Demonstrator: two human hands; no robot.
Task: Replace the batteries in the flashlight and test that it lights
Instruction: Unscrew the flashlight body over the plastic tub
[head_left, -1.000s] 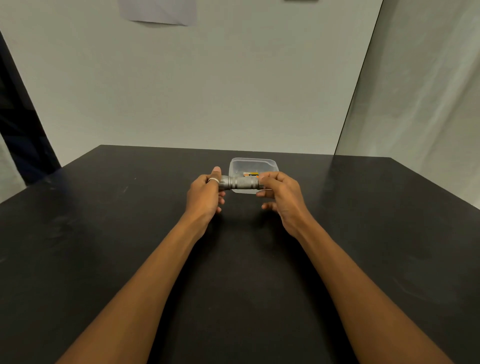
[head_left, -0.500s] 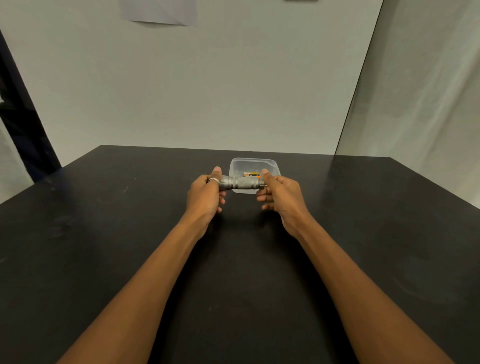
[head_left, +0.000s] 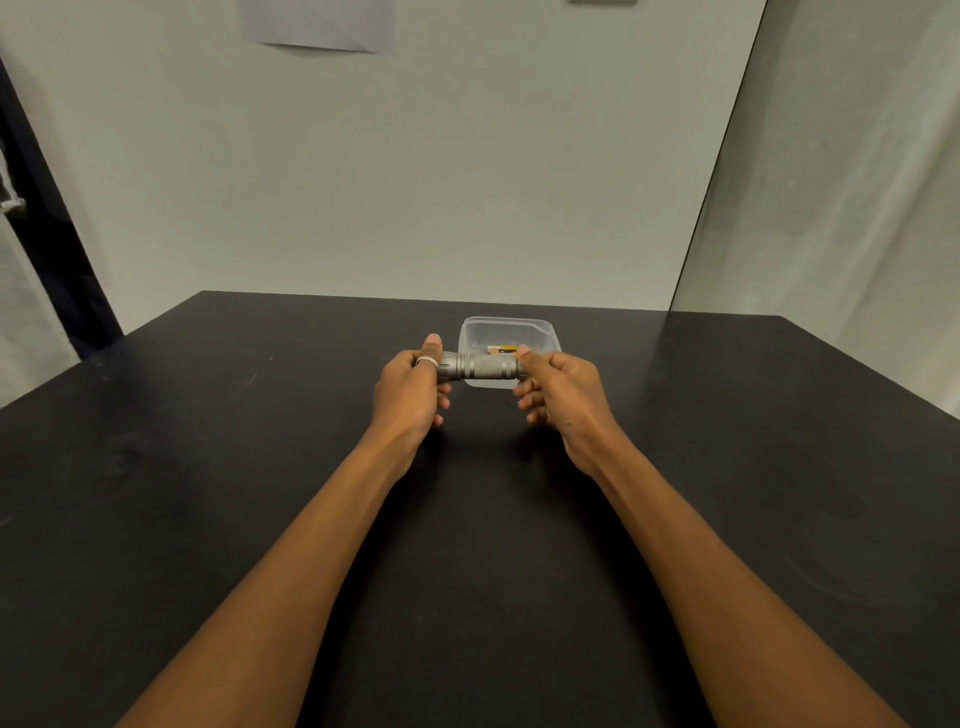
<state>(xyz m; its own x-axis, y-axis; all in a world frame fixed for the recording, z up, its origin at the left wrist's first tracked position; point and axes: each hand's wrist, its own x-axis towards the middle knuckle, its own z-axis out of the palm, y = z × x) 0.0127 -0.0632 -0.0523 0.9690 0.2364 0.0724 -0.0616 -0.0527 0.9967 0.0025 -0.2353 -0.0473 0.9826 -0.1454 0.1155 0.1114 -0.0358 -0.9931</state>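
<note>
Above the black table (head_left: 208, 467), the left hand (head_left: 410, 387) still grips the flashlight (head_left: 480, 366) at one end; the right hand (head_left: 561, 395) has re-pinched the other end between thumb and forefinger, probably unscrewing it.

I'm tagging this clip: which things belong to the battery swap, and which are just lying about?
Job: flashlight, held by left hand and right hand; clear tub; battery inside it.
Lying about: paper on the wall; black table.
</note>
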